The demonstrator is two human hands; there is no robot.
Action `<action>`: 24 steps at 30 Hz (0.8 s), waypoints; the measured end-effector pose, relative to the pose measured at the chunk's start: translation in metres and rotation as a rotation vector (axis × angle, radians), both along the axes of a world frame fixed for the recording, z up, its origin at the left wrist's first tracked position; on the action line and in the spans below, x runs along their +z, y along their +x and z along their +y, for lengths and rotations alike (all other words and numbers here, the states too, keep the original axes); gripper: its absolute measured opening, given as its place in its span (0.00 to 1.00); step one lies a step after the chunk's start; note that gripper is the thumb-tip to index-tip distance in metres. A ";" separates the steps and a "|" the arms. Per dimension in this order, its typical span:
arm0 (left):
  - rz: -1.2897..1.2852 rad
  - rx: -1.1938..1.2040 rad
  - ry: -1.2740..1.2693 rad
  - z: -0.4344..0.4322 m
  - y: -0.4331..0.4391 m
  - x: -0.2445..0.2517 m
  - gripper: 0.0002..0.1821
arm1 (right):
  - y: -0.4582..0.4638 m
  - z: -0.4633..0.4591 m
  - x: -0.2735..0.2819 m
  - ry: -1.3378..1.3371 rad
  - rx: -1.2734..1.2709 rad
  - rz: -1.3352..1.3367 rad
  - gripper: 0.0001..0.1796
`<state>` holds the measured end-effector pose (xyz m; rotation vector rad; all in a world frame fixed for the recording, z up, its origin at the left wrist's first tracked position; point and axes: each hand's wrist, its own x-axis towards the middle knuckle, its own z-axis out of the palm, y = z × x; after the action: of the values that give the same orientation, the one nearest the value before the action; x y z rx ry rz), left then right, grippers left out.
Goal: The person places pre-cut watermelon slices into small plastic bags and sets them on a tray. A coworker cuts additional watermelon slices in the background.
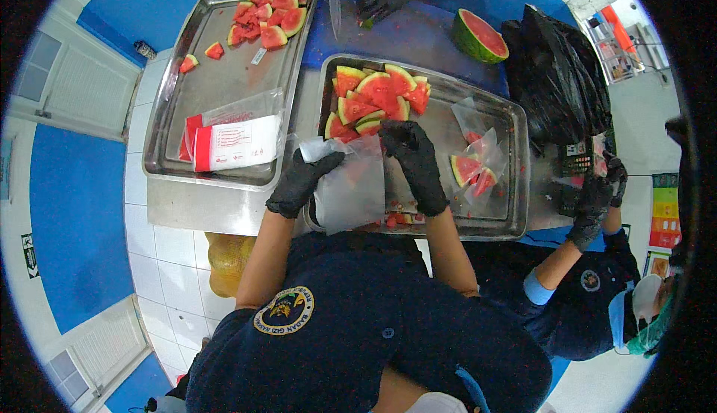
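My left hand [307, 180], in a black glove, grips clear plastic bags [353, 197] near their upper left corner. The bags hang flat over the near left part of a steel tray [425, 211]. My right hand [417, 166], also black-gloved, has its fingers bent at the bags' upper right corner; whether they pinch the plastic is unclear. Just beyond my hands, watermelon wedges [375, 91] are heaped in the tray. To the right of my right hand, clear bags [490, 152] lie in the tray with watermelon wedges [473, 172] in or under them.
A second steel tray [224, 82] at the left holds watermelon pieces [274, 15] and packs of bags [241, 143]. Across the table are a co-worker's gloved hand [386, 1], a knife [334, 1] and a half watermelon [482, 36]. Another co-worker's hands [596, 194] hold a bag beside a black crate [574, 161].
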<state>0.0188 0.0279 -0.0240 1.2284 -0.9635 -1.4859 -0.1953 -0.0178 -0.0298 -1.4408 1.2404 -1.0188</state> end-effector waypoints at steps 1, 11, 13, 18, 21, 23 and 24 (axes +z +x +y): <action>-0.012 -0.009 -0.001 0.000 -0.001 -0.001 0.14 | -0.001 -0.006 -0.002 -0.068 0.011 0.151 0.18; -0.078 0.042 -0.054 -0.004 -0.009 0.004 0.18 | 0.022 -0.003 -0.028 -0.283 -0.016 0.436 0.19; -0.071 0.052 -0.048 -0.003 -0.011 0.006 0.18 | 0.010 -0.002 -0.013 -0.331 -0.090 0.530 0.20; -0.157 0.118 -0.060 -0.003 -0.020 0.012 0.16 | -0.011 -0.003 0.044 -0.325 -0.236 0.117 0.25; -0.163 0.139 -0.098 -0.003 -0.027 0.015 0.16 | -0.009 0.005 0.074 -0.366 -0.152 -0.030 0.29; -0.198 0.142 -0.079 -0.001 -0.029 0.017 0.15 | 0.001 0.010 0.083 -0.364 -0.111 -0.045 0.30; -0.214 0.142 -0.076 0.000 -0.029 0.018 0.15 | 0.008 0.013 0.085 -0.354 -0.097 -0.053 0.30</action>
<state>-0.0104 0.0279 -0.0055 1.3905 -1.0407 -1.2143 -0.1877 -0.0052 0.0551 -1.6195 1.1393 -1.3866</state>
